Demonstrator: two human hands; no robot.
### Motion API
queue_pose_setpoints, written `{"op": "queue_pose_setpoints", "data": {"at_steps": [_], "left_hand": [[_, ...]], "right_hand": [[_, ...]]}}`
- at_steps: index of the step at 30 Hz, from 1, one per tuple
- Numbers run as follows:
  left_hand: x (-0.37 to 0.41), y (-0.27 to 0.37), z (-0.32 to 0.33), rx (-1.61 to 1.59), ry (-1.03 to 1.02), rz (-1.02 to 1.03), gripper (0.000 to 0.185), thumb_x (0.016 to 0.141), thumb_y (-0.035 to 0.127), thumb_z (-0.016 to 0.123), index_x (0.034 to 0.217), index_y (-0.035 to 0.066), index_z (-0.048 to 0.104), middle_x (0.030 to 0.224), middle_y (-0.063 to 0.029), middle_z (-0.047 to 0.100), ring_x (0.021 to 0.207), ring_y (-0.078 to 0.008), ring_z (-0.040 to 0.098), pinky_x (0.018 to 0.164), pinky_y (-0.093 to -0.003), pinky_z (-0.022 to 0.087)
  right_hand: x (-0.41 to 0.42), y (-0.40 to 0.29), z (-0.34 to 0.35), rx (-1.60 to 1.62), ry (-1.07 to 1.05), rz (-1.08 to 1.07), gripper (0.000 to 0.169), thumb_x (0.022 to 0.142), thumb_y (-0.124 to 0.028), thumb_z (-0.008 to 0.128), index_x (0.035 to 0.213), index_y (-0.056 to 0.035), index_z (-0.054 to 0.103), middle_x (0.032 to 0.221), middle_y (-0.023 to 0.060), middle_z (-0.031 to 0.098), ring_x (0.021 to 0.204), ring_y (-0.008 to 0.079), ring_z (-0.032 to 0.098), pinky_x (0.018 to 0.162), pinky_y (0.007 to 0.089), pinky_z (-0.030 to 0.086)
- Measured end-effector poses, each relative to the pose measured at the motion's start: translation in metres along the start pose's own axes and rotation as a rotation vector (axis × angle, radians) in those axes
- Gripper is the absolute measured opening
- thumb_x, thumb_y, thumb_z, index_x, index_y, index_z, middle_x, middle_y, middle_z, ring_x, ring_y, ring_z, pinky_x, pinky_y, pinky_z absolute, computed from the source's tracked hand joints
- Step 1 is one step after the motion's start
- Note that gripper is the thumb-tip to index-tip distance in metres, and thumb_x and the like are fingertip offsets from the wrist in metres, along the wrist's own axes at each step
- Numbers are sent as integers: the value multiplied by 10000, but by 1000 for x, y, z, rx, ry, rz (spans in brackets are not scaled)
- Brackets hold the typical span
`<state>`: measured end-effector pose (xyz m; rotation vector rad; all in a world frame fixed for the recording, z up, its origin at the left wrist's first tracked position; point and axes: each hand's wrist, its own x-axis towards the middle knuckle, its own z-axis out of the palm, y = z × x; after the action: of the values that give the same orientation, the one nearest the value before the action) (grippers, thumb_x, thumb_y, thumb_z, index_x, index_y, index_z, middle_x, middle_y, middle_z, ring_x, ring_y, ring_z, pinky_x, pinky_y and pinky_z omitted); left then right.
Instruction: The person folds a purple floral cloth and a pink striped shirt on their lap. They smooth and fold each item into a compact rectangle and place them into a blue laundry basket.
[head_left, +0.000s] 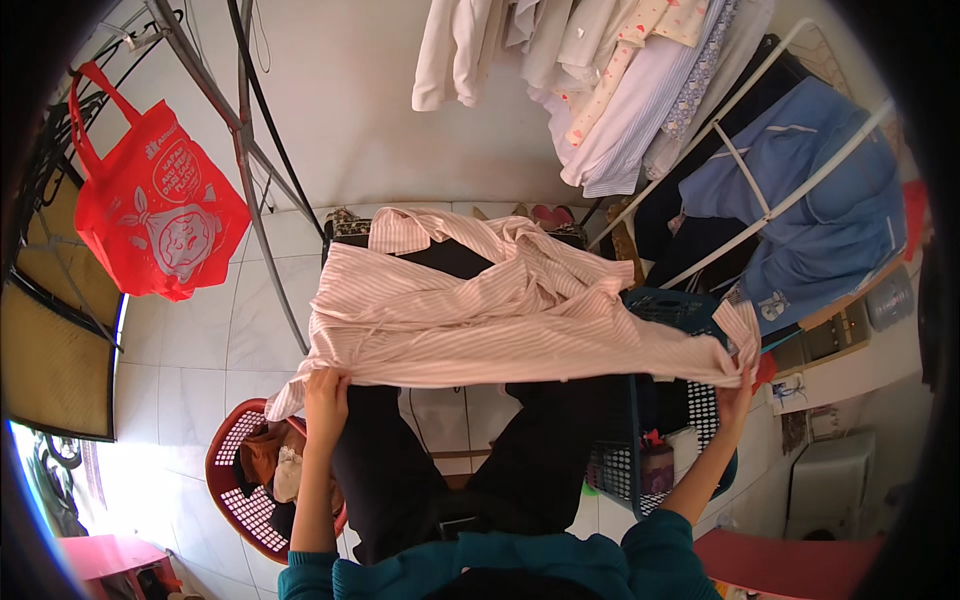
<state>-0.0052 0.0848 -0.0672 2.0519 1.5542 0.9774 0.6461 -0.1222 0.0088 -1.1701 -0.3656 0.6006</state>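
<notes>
A pink-and-white striped long-sleeved shirt (450, 330) lies spread and rumpled over a dark surface in front of my knees. My left hand (327, 394) pinches its near edge at the left. At the far right of the same edge, my right hand (735, 397) grips the fabric, with a striped cuff standing up beside it. The edge is stretched fairly straight between both hands. Part of the dark surface shows through a gap near the shirt's far side.
A red plastic basket (217, 480) with clothes stands left; a dark teal basket (637, 465) with items stands right. A red tote bag (161, 202) hangs at upper left. Shirts (615, 112) hang ahead. Blue clothing (810, 195) lies by a white metal frame (795, 195) at right.
</notes>
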Motion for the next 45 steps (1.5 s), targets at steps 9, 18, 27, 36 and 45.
{"op": "queue_pose_setpoints", "data": {"at_steps": [9, 18, 27, 36, 45], "left_hand": [[18, 27, -18, -128, -477, -195, 121, 747, 23, 566, 856, 50, 610, 764, -102, 585, 864, -289, 549, 742, -384, 450], [95, -155, 17, 105, -338, -2, 461, 670, -89, 505, 1088, 93, 574, 974, -119, 580, 943, -328, 546, 807, -372, 449], [118, -138, 0, 87, -241, -276, 203, 732, 29, 490, 858, 39, 648, 817, -163, 592, 896, -336, 542, 784, -374, 443], [100, -137, 12, 311, -357, -7, 279, 743, 126, 512, 975, 12, 617, 1154, -137, 554, 1039, -317, 513, 891, -428, 409], [91, -117, 21, 72, -323, -201, 411, 749, 127, 536, 1133, -17, 510, 1210, -181, 519, 1109, -348, 470, 937, -390, 387]], "right_hand": [[4, 85, 57, -1426, 98, -262, 498, 782, -260, 632, 1171, 25, 508, 1147, 203, 550, 1076, 358, 519, 914, 389, 409], [15, 232, 341, -1343, -681, -596, 473, 813, -38, 499, 1269, -155, 450, 1327, 125, 424, 1152, 315, 480, 916, 379, 431], [108, 261, 344, -1456, -671, -665, 406, 792, -65, 539, 1167, -219, 517, 1291, 57, 466, 1021, 288, 554, 785, 405, 485], [139, 274, 384, -1587, -587, -669, 500, 767, -144, 602, 1243, -196, 456, 1132, 112, 545, 1086, 320, 512, 839, 446, 443], [189, 290, 434, -1446, -401, -370, 230, 769, -259, 602, 968, -142, 608, 927, 94, 655, 862, 310, 625, 731, 417, 487]]}}
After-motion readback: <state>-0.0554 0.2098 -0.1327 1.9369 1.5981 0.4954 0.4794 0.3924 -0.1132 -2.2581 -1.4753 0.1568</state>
